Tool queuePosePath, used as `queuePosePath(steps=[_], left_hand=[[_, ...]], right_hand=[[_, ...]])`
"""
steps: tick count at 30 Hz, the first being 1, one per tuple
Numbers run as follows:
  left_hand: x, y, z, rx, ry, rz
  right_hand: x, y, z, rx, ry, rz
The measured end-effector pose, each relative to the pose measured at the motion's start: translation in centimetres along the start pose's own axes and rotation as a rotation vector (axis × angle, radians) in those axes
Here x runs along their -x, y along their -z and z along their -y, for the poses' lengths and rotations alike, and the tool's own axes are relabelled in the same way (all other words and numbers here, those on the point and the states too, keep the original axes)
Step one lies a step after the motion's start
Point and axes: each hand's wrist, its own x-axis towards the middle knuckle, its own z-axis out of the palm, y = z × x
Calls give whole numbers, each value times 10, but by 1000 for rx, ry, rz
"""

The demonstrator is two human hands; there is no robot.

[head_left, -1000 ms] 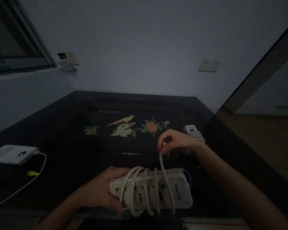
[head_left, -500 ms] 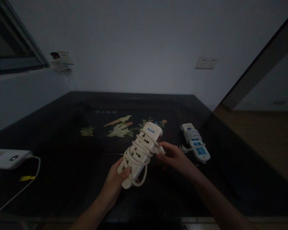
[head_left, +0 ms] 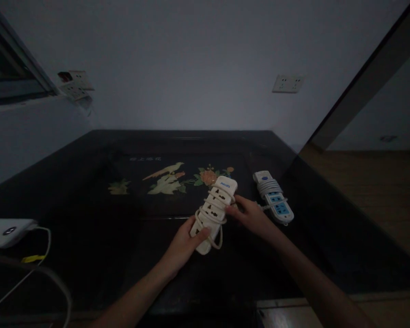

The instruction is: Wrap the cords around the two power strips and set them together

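A white power strip (head_left: 212, 210) marked PHILIPS, with its cord wound round it, is held at a slant over the dark table. My left hand (head_left: 187, 241) grips its lower end, thumb across the top face. At the upper right side, my right hand (head_left: 248, 213) is closed on the strip's edge, thumb on the wound cord; its other fingers are partly hidden behind. The cord's plug does not show clearly. Just right of that hand lies a second power strip (head_left: 274, 198) with blue sockets and a grey cord wrapped round it.
The dark table (head_left: 150, 278) carries a painted bird and flowers. At its left stand a white device (head_left: 7, 232) with a cable and a yellow tag (head_left: 33, 258). Wall sockets (head_left: 288, 84) are at the right, and more sockets (head_left: 75, 85) hang loose at the left.
The PHILIPS power strip has moved to the right and lies flatter. My right hand has shifted from the plug at the side onto the strip's edge. The view has turned slightly.
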Motion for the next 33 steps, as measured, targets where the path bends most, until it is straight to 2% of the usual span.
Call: queuePosePath(steps=[2, 5, 7, 11, 13, 17, 21, 25, 28, 33], left_hand=[[-13, -5, 2, -111, -52, 91], [-35, -15, 3, -328, -96, 140], [-50, -22, 2, -423, -17, 182], [-78, -40, -1, -434, 215, 304], [-89, -47, -2, -497, 264, 340], [-103, -56, -3, -666, 268, 399], [-111, -59, -8, -901, 159, 386], [-110, -60, -18, -1090, 75, 292], [-105, -59, -22, -1110, 30, 210], [-101, -54, -17, -1069, -41, 109]], right_hand=[[-7, 12, -6, 90, -10, -2], [-23, 35, -18, 218, -15, 46], [-36, 50, -26, 252, -48, 124], [-55, 70, -41, 129, -246, 298], [-62, 76, -44, 120, -290, 318], [-74, 81, -47, 237, -246, 288], [-80, 79, -49, 326, -232, 285], [-80, 73, -48, 466, -221, 215], [-78, 69, -45, 558, -211, 153], [-74, 67, -40, 541, -174, 73]])
